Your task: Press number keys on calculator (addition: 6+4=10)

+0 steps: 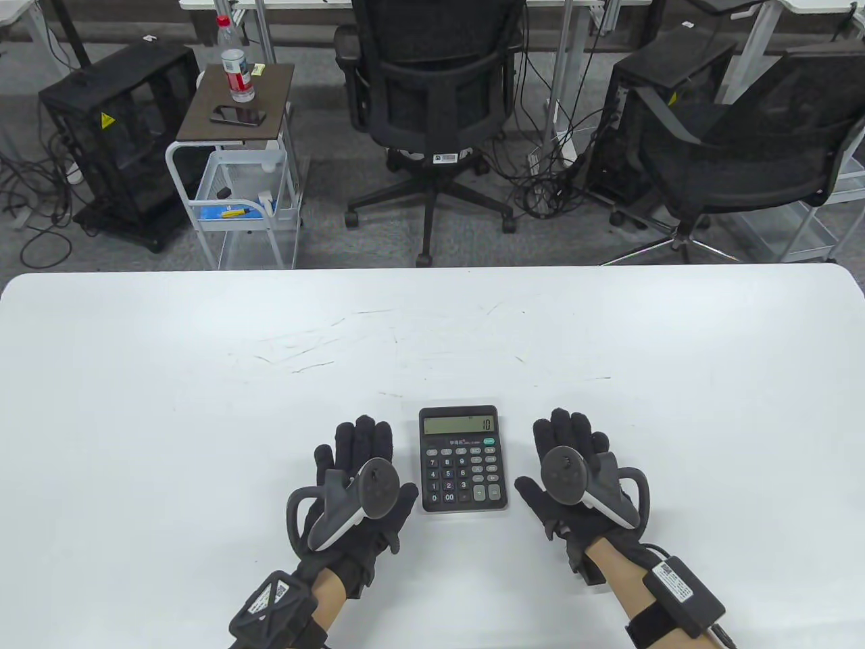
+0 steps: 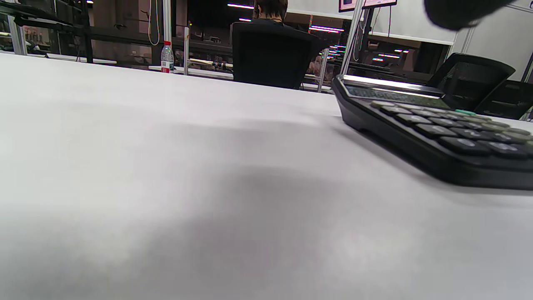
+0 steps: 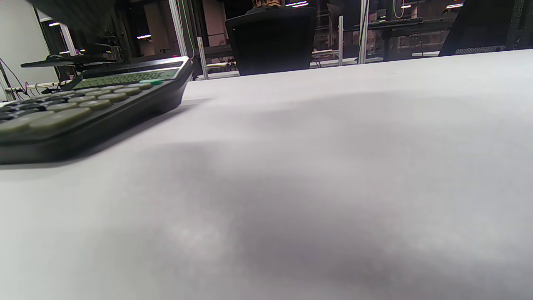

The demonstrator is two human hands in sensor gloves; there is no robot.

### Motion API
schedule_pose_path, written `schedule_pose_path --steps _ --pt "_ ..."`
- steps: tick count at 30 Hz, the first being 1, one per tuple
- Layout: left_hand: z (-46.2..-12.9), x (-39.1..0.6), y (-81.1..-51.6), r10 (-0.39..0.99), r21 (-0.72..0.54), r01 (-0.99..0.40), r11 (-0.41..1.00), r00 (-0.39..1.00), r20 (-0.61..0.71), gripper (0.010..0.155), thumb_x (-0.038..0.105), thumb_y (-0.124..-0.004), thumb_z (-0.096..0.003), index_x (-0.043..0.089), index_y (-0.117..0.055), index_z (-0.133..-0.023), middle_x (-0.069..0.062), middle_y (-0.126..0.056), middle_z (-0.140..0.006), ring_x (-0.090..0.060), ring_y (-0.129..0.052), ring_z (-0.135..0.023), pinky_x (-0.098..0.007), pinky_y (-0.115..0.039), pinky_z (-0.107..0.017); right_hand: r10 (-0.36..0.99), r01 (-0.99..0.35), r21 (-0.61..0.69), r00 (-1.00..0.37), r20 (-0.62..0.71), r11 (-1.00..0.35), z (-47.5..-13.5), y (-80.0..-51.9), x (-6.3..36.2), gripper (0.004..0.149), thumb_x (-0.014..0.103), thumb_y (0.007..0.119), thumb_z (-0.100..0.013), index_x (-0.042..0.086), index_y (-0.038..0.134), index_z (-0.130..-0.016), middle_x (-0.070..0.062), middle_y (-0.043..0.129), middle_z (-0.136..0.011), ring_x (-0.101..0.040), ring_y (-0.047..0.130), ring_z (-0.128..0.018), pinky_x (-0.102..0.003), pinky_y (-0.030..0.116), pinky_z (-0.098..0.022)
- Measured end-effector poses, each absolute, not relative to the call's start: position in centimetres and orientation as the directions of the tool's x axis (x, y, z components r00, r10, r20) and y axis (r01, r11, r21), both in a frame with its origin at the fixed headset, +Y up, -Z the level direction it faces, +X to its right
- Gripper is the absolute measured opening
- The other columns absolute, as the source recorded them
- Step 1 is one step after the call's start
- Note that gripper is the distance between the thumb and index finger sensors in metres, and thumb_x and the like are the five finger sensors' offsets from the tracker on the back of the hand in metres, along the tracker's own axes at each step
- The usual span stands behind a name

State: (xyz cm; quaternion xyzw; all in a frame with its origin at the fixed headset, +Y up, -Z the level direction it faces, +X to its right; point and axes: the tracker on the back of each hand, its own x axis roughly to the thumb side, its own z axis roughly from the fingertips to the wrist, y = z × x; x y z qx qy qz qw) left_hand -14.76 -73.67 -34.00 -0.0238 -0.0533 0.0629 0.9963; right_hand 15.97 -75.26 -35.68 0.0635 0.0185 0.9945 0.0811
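Note:
A black calculator [image 1: 462, 458] lies on the white table [image 1: 203, 378] near the front edge, its display reading 10. My left hand [image 1: 361, 443] rests flat on the table just left of the calculator, fingers spread, holding nothing. My right hand [image 1: 569, 436] rests flat just right of it, fingers spread, holding nothing. Neither hand touches the calculator. The calculator also shows at the right of the left wrist view [image 2: 433, 129] and at the left of the right wrist view [image 3: 87, 104]. A dark glove tip [image 2: 458, 12] shows at the top right of the left wrist view.
Beyond the table's far edge stand two black office chairs [image 1: 432, 101], a small cart [image 1: 236, 155] with a bottle and a phone, and black cases on the floor.

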Motion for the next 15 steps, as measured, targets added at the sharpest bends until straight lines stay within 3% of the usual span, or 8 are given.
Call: schedule_pose_path --steps 15 --pt "-33.89 -14.75 -73.67 0.12 -0.051 -0.115 0.992 0.988 0.102 0.09 0.069 -0.067 -0.044 0.03 -0.019 -0.109 0.005 -0.018 -0.122 -0.029 -0.019 -0.113 -0.057 -0.021 -0.079 0.144 -0.139 0.05 -0.982 0.123 -0.989 -35.54 -75.21 15.7 0.088 0.066 0.064 -0.042 0.025 0.022 -0.107 -0.01 0.018 -0.118 -0.04 0.017 -0.106 -0.056 0.025 -0.073"
